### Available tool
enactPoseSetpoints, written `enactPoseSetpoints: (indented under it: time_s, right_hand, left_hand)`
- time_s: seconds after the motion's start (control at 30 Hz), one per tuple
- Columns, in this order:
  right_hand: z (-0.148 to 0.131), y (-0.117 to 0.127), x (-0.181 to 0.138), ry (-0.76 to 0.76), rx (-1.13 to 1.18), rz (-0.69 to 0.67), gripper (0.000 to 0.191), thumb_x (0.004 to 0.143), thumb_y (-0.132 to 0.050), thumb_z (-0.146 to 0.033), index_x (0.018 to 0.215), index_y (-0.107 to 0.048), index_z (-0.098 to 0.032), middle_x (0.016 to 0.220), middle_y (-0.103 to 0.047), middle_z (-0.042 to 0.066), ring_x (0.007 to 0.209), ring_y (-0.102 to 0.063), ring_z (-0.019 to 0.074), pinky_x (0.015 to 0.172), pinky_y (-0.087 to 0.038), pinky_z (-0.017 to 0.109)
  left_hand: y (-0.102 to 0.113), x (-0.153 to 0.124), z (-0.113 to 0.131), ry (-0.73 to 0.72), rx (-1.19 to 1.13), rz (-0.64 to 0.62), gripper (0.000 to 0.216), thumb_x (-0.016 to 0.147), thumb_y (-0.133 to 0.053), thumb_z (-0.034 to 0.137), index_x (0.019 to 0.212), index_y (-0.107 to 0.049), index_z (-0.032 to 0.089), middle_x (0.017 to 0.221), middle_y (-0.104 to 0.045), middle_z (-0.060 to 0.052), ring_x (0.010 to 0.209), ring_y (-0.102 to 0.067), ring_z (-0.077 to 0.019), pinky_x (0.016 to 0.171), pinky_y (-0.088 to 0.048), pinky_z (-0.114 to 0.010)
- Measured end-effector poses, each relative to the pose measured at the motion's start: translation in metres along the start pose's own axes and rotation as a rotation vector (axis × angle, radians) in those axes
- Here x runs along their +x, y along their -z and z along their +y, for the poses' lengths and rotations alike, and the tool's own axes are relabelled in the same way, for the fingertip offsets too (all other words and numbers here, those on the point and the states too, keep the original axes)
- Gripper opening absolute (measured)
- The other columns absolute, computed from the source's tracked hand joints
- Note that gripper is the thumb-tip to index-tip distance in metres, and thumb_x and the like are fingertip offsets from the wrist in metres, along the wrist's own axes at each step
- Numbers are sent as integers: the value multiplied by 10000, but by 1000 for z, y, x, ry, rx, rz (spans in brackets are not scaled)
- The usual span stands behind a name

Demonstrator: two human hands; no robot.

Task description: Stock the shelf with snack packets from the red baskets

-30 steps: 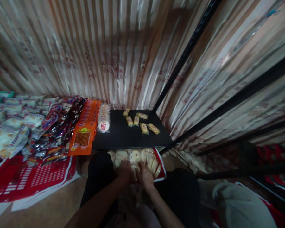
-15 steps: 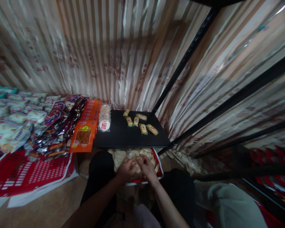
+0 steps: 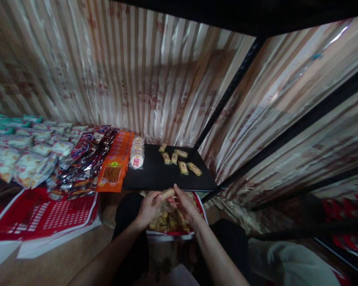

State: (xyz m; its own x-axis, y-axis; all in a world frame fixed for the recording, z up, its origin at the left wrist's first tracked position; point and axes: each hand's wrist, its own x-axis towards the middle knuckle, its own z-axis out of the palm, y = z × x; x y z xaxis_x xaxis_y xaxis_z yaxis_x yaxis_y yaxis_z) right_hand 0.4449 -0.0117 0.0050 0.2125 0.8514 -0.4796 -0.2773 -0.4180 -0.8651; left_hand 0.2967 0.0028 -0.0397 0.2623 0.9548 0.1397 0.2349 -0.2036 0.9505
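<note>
My left hand and my right hand meet just below the front edge of a black shelf. Both are closed on a clear bag of small yellow snack packs, lifted above a red-rimmed box. One pale pack sticks up between my fingertips. Several single yellow packs lie loose on the shelf's far right part.
On the shelf's left lie a stack of round white packs, orange packets, dark foil packets and white bags. Red-and-white printed sheets lie on the floor. Black frame posts and striped foil sheeting enclose the shelf.
My hands rose from the box of pale round packs and now hold a bag of yellow packs up near the shelf edge. The view tilted upward.
</note>
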Motion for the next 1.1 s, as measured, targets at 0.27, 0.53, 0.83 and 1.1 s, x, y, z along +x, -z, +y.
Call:
enactPoseSetpoints:
  time_s: [0.27,0.53,0.83,1.1]
  right_hand:
    - [-5,-22,17,34,-10,-168,182,701,-710,-302,765,-615,-161,599,-626,-11,491,-560,49,470,-457,121]
    - [-3,-45,32,161,-278,-175,360,650,-663,-485,833,-619,-179,572,-583,-44,419,-433,45,359,-233,143]
    - [-3,-74,67,513,-636,-28,453,599,-650,-388,1009,-632,-197,836,-630,14,550,-474,102,578,-403,242]
    - [-3,-102,111,546,-579,-90,262,663,-567,-426,751,-628,-186,608,-559,-35,531,-463,108,513,-369,212]
  left_hand:
    - [28,30,1,185,-225,122,405,771,-449,508,788,-616,140,552,-514,38,465,-431,-86,443,-346,-195]
    - [52,50,2,249,-433,195,394,703,-604,436,951,-582,131,719,-614,-2,596,-553,-102,508,-424,-185]
    - [87,78,-17,22,79,64,299,732,-527,167,1014,-617,203,1001,-648,-26,907,-598,-159,836,-460,-271]
    - [103,103,-16,52,408,128,462,785,-492,192,1245,-474,162,1167,-574,-95,1043,-548,-192,913,-426,-318]
